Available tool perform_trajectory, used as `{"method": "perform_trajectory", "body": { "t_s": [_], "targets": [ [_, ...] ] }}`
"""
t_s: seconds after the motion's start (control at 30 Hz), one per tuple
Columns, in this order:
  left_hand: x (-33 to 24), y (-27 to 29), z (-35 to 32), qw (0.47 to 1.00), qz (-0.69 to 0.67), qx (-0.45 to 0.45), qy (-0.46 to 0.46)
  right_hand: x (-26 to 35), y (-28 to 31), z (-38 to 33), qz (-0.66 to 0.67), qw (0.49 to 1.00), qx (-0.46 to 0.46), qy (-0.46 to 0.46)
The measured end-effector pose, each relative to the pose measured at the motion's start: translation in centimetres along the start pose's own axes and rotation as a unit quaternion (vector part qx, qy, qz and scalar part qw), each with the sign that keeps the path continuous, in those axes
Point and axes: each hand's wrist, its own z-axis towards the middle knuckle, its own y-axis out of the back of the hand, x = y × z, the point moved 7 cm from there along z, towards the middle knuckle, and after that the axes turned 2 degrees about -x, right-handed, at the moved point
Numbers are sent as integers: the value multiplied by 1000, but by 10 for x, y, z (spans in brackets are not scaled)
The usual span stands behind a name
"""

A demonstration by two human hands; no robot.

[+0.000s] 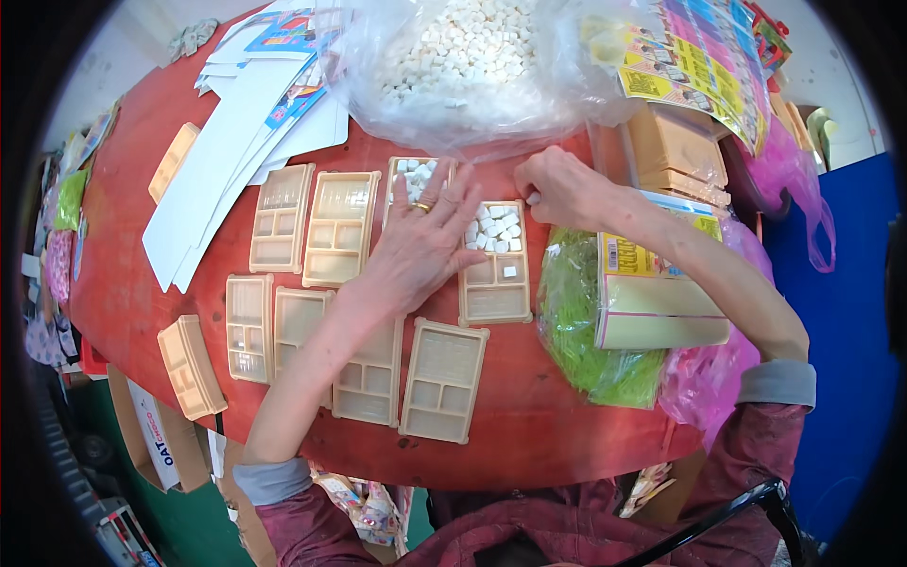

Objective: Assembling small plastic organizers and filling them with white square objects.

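Observation:
My left hand (422, 234) is spread open, palm down, across a beige compartment tray (385, 213) whose top section holds white cubes (416, 173). Its thumb reaches the edge of a second tray (498, 302), with white cubes (493, 230) in the large section and a single cube in a small one. Beyond that tray, my right hand (559, 186) is closed, and a small white piece like the cubes shows at its fingertips. At the far side lies a clear plastic bag (378, 118) full of white cubes (463, 57).
Several compartment trays (444, 378) lie on the red table (539, 406). White card sheets (217, 170) lie at the far left. To the right are a bag of green shreds (576, 321), a flattened printed carton (661, 312), stacked trays (675, 151) and pink bags (704, 378).

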Motion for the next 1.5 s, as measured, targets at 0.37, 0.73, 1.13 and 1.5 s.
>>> {"method": "perform_trajectory", "body": {
  "t_s": [0.37,0.73,1.13,1.5],
  "targets": [
    [-15,-5,-17,1000,-17,3,-20,45,-13,-6,112,984,-50,133],
    [-16,-17,-7,999,-40,-19,-21,22,-30,1,89,995,-24,37],
    [-37,-19,-8,994,-103,-10,-30,33,37,4,102,977,-174,66],
    [-19,-10,11,998,-66,-17,16,-56,33,159,-101,978,-172,54]
  ]
}}
